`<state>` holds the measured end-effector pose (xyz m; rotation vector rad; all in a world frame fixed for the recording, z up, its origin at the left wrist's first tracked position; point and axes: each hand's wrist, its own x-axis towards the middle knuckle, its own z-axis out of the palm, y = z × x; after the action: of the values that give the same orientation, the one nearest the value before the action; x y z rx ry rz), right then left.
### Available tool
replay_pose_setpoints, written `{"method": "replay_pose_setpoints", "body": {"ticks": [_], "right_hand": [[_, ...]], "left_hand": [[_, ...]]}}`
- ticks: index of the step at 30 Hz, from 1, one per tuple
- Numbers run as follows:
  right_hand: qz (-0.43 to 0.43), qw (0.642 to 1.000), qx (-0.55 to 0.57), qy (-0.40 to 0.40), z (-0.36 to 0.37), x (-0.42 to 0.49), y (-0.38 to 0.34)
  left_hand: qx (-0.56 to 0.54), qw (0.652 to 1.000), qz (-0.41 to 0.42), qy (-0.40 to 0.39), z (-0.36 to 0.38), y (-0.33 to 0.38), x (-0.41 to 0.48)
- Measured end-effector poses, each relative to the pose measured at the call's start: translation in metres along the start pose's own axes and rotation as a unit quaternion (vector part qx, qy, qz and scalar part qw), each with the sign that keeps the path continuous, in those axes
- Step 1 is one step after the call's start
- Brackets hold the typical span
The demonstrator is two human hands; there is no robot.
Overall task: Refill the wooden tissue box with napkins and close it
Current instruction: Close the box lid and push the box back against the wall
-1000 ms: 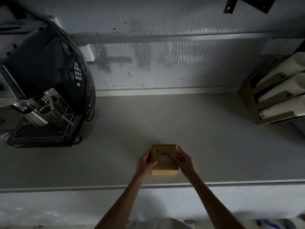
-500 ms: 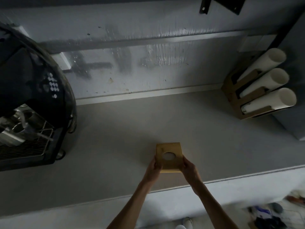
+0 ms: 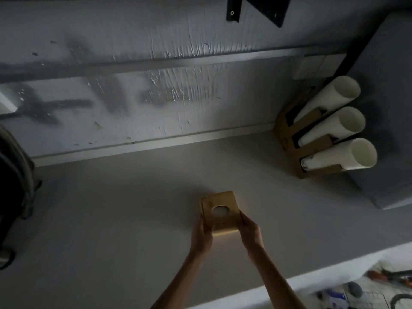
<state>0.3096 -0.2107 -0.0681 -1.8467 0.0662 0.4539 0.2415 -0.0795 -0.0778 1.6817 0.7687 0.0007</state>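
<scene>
The left hand (image 3: 201, 236) and right hand (image 3: 250, 230) still clasp the wooden tissue box (image 3: 219, 211), fingers curled round its near sides, and it sits on the tabletop (image 3: 111, 219) near the front edge. The view has swung right: the espresso machine (image 3: 13, 175) has nearly gone, and the cup holder (image 3: 289, 150) shows fully.

A wooden rack (image 3: 287, 139) is sitting at the right rear of the grey counter (image 3: 111, 208), holding three tilted stacks of white cups (image 3: 334, 121). A dark machine (image 3: 11, 175) is occupying the left edge.
</scene>
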Motion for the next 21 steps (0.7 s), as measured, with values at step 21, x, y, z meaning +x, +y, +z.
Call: {"method": "replay_pose_setpoints", "body": {"ticks": [21], "right_hand": [[-0.026, 0.996, 0.077, 0.032, 0.056, 0.297, -0.1]], "left_hand": [[-0.043, 0.989, -0.026, 0.137, 0.016, 0.13, 0.303]]}}
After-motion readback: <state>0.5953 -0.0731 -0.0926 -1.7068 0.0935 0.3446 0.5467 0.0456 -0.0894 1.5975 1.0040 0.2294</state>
